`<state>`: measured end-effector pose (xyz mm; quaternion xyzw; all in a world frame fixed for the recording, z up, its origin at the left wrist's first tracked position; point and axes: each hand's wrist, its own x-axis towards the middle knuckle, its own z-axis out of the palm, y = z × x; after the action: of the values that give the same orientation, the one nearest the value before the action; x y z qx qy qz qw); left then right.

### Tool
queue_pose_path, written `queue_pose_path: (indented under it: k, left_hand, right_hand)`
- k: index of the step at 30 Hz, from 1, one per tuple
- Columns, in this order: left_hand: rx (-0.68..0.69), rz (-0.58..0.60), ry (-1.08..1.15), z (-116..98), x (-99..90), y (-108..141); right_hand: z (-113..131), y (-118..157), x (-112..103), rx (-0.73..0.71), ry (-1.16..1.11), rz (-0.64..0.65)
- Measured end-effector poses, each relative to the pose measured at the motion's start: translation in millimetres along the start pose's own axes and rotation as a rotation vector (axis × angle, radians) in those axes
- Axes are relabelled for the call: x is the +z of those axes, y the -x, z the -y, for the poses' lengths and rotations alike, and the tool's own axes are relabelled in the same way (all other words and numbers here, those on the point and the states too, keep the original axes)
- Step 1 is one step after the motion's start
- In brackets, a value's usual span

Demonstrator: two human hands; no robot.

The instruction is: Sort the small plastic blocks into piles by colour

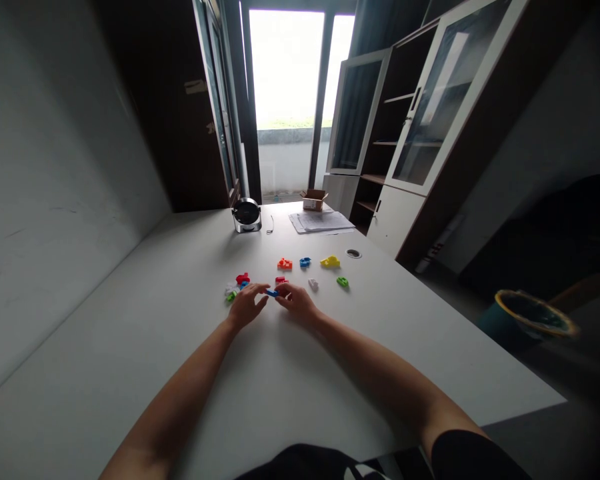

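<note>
Hands: left hand narrow, just beside small blue plastic piece; right hand narrow, pinching its end | place: between both hands, just above white worktop | around: red piece close by, red cluster near left hand | risk: a loose pinch could drop the blue plastic piece among them.

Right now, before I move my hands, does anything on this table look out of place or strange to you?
The small coloured plastic pieces lie scattered ahead of the left hand and right hand, in no clear order. A thin loose cord lies beside the round desk fan. Nothing looks broken.
</note>
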<state>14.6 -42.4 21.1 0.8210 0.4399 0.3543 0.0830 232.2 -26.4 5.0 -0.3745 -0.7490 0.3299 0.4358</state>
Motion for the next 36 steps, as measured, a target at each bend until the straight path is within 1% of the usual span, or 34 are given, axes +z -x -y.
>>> queue_pose_path:
  k: [2, 4, 7, 8, 10, 12, 14, 17, 21, 30, 36]
  left_hand:
    - [-0.016, -0.011, -0.008, 2, 0.4, 0]
    - [-0.031, -0.026, -0.032, 3, 0.3, 0]
    - [-0.053, -0.047, -0.083, 6, 0.2, 0]
    - [-0.06, -0.05, -0.097, 6, 0.3, 1]
    - [-0.071, -0.052, -0.118, 7, 0.6, 1]
    - [-0.081, -0.048, -0.129, 7, 0.9, 1]
    - [-0.087, -0.041, -0.135, 7, 1.1, 0]
    - [-0.089, -0.034, -0.139, 8, 1.0, 0]
    - [-0.087, -0.031, -0.14, 10, 1.3, 0]
    - [-0.096, -0.01, -0.135, 14, 2.9, -2]
    - [-0.097, -0.015, -0.134, 15, 2.8, 0]
  right_hand:
    - [1, -4, -7, -0.048, 0.055, -0.041]
    - [-1, -11, -20, -0.074, 0.131, -0.09]
    - [-7, -25, -46, -0.049, 0.354, -0.215]
    - [-10, -30, -55, -0.019, 0.443, -0.256]
    - [-17, -39, -73, 0.098, 0.623, -0.31]
    - [-25, -46, -86, 0.236, 0.78, -0.315]
    - [-36, -50, -95, 0.333, 0.893, -0.301]
    - [-51, -55, -99, 0.423, 0.983, -0.264]
    - [-65, -61, -95, 0.48, 1.019, -0.253]
    - [-77, -73, -91, 0.484, 1.015, -0.235]
    - [-78, -74, -92, 0.471, 1.015, -0.248]
